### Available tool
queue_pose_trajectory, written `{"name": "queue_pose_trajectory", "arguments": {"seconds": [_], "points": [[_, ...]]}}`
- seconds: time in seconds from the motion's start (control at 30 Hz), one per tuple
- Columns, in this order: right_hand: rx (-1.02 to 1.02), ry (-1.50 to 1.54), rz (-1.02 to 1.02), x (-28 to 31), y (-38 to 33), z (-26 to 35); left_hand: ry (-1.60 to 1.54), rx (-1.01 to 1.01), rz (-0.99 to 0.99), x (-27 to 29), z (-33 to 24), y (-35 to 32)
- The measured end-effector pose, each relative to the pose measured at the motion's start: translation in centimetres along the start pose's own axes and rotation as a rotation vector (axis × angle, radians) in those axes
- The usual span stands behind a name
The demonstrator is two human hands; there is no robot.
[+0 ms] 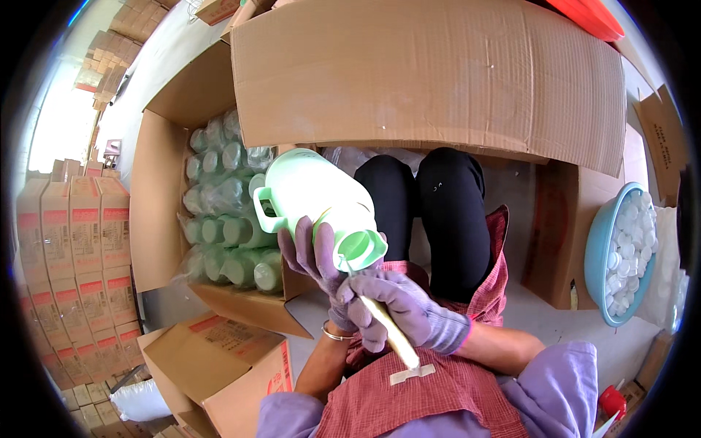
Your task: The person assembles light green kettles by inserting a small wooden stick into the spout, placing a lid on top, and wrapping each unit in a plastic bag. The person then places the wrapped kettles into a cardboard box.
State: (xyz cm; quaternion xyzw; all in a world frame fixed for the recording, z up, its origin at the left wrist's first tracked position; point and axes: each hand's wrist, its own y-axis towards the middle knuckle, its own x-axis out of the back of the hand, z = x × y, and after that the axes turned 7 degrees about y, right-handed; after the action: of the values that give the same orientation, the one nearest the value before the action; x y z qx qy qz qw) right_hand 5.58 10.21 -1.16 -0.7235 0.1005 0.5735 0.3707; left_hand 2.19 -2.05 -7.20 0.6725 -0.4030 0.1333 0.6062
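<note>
A pale green plastic jug (pixel 314 182) with a side handle lies tilted over my lap, its open spouted mouth toward me. My left hand (pixel 315 255), in a grey-purple glove, is closed around the jug near its neck. Gloved in the same way, my right hand (pixel 416 306) grips a slim tool with a long cream handle (pixel 391 332). The tool's thin tip meets the lower rim of the jug's mouth; its exact shape is too small to make out. My hands touch each other below the mouth.
Left of my knees, an open carton (pixel 161 197) holds several plastic-wrapped green jugs (pixel 237 230). A large cardboard flap (pixel 431 73) spans the far side. A blue basin (pixel 595 255) of white caps (pixel 629 248) stands at right. Stacked cartons (pixel 77 248) and a closed box (pixel 226 358) are at left.
</note>
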Motion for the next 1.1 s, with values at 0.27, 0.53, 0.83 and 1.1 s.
{"name": "queue_pose_trajectory", "arguments": {"seconds": [0.27,0.53,0.83,1.1], "points": [[0.197,-0.75,-0.101,-1.0,-0.8,3.2,0.05,-0.178,0.072,-0.5,3.1,-1.6],[0.636,-2.029,-0.041,0.7,-0.4,3.8,-0.049,-0.147,-0.002,-0.7,1.1,0.7],[0.726,-1.801,-0.366,-2.7,-4.6,7.4,-0.201,0.045,0.165,3.0,4.1,2.4],[1.42,-2.307,-0.625,-6.7,-10.8,17.1,-0.774,0.503,0.138,13.7,7.6,7.3]]}}
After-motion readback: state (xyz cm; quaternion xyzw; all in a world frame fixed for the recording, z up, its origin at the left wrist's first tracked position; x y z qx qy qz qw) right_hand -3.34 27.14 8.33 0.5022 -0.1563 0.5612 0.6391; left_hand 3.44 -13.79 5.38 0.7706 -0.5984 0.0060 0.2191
